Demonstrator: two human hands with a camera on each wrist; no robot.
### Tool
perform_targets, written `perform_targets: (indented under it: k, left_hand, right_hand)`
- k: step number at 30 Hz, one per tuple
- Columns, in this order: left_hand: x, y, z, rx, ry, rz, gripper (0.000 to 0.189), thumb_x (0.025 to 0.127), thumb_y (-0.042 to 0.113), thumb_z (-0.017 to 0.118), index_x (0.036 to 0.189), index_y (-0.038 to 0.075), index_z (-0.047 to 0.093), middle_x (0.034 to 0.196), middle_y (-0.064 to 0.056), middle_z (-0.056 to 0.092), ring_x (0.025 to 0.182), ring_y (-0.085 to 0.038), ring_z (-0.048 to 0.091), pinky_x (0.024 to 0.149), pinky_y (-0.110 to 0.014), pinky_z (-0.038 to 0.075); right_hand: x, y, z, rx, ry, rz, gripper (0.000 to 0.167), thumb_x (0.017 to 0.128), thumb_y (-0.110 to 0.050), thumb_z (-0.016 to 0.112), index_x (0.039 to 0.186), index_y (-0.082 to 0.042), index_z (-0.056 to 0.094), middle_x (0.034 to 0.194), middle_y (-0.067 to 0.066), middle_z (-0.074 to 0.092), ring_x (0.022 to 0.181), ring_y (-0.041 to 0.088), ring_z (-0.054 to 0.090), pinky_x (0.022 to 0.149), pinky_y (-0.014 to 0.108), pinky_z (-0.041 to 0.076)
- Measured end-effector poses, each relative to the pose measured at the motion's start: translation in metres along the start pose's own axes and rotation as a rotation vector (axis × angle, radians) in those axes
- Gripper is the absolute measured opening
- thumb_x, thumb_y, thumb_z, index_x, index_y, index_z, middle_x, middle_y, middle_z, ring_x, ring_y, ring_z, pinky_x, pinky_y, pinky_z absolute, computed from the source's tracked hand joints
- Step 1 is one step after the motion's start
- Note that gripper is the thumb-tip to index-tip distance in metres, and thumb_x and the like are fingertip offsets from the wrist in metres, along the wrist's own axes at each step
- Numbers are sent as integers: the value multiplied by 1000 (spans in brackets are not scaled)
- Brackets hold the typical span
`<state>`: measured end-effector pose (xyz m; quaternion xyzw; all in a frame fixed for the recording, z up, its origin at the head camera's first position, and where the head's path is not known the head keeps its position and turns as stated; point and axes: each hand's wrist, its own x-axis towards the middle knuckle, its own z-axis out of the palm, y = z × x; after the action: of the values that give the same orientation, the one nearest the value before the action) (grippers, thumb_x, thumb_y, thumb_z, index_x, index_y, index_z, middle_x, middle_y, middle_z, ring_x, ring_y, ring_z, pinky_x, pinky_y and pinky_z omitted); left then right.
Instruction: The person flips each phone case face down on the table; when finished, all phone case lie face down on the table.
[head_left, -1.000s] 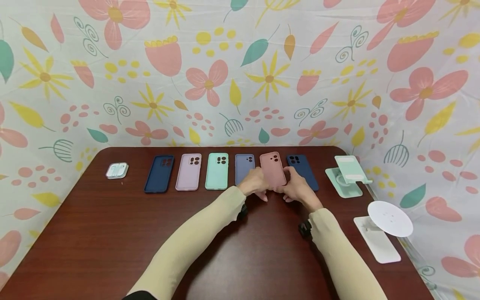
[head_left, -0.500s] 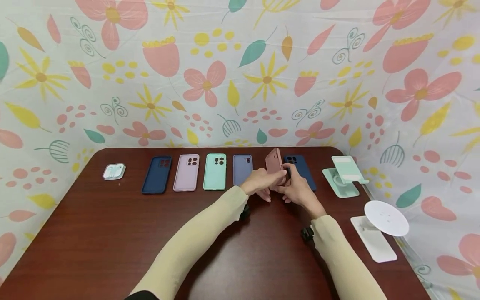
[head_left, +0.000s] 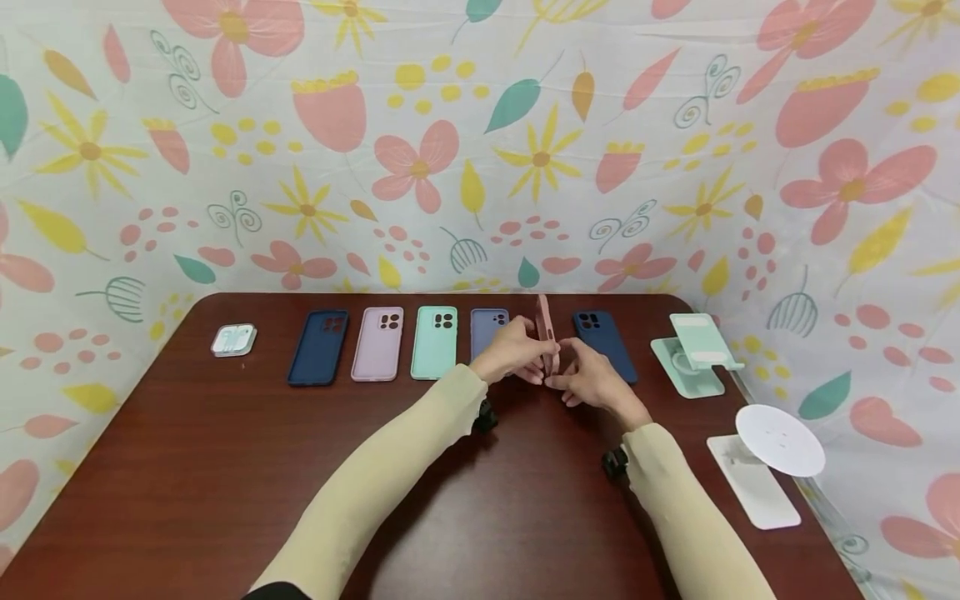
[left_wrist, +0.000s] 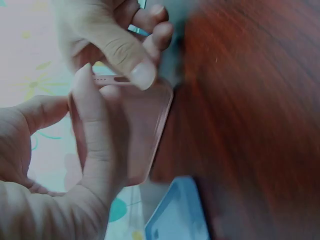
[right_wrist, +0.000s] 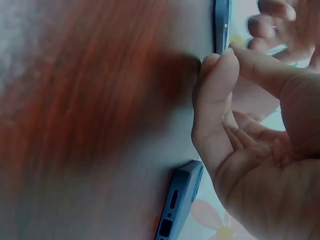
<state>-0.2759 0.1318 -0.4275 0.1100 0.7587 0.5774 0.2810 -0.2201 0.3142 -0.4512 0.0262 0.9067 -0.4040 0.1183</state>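
Observation:
A pink phone case (head_left: 545,321) stands nearly on edge over the table, its narrow side facing the head view. My left hand (head_left: 513,350) grips it from the left; in the left wrist view fingers lie across the hollow inside of the pink case (left_wrist: 142,130). From the right, my right hand (head_left: 592,373) pinches its lower edge between thumb and fingers. In the right wrist view my right hand (right_wrist: 250,135) hides much of the case. A periwinkle phone case (head_left: 486,327) lies left of the hands, and a navy phone case (head_left: 606,337) lies to the right.
Mint (head_left: 433,346), lilac (head_left: 377,350) and another navy phone case (head_left: 318,350) continue the row leftward. A small clear box with earphones (head_left: 234,341) lies far left. At the right edge stand a mint phone stand (head_left: 693,354) and a white round-topped stand (head_left: 780,437).
The pink phone case has turned from showing its flat back to standing edge-on, between both hands. The left hand has come up slightly around it; the other cases stay put.

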Motion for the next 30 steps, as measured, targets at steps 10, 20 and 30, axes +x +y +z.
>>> perform_targets:
  k: [10,20,30]
  left_hand:
    - [0,-1,-8,-3,52,33,71,100,1,71,165,10,41,88,-18,79,57,-15,69,93,-57,68]
    - [0,-6,-7,111,80,10,75,99,-1,70,168,7,39,84,-19,77,50,-14,66,78,-48,71]
    - [3,-12,5,151,67,-21,83,93,2,82,164,0,39,76,-17,72,46,-13,62,68,-40,70]
  right_hand:
    - [6,5,-2,72,-63,68,74,101,-15,79,161,5,42,96,16,73,64,14,71,63,31,68]
    - [7,7,-3,112,-48,103,73,100,-11,79,160,4,39,92,14,68,61,13,70,61,29,67]
    - [3,6,-2,116,-23,141,74,101,-11,78,160,4,35,90,14,69,61,14,72,61,31,67]
